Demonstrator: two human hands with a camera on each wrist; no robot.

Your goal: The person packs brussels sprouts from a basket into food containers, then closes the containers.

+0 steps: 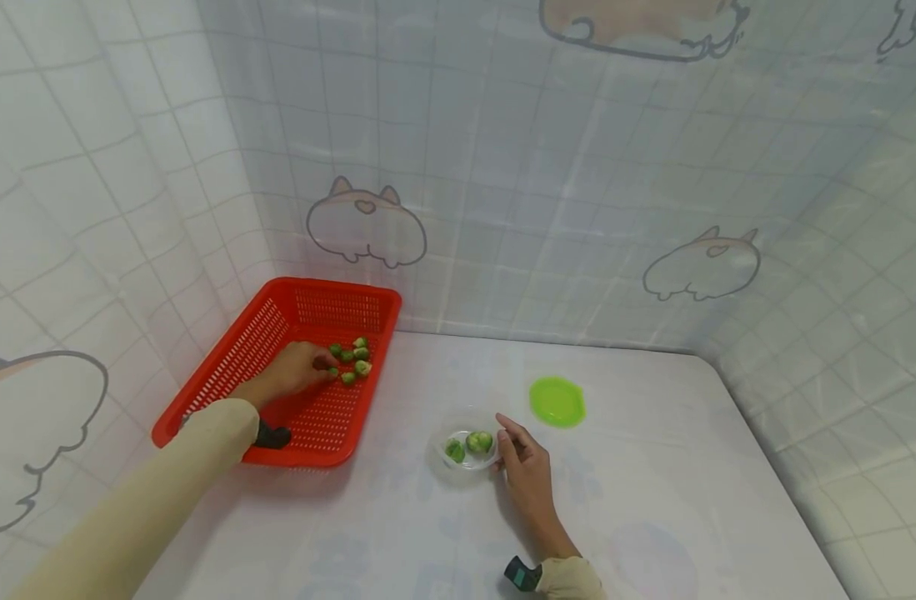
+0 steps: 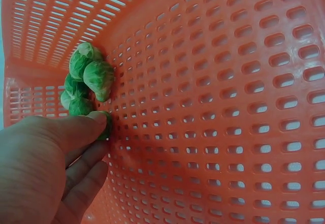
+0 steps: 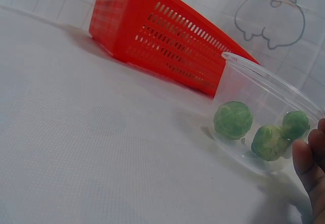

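Inside the red plastic basket (image 1: 375,408), my left hand (image 1: 296,371) pinches a Brussels sprout (image 2: 106,127) between thumb and fingers, low over the basket's floor. Several more Brussels sprouts (image 2: 99,76) lie grouped beside those fingertips. A clear round plastic container (image 3: 236,79) stands on the table to the right of the basket. It holds 3 Brussels sprouts (image 3: 233,120), as the right wrist view shows. My right hand (image 1: 528,475) holds the container's right side at the rim, its thumb against the outer wall; the other fingertips are partly cut off in the wrist view.
A bright green round lid (image 1: 558,402) lies flat on the white table (image 1: 653,433), behind and right of the container. Wall sheets with a grid and cartoon animals (image 1: 367,225) rise at the back and both sides. The basket stands near the left wall.
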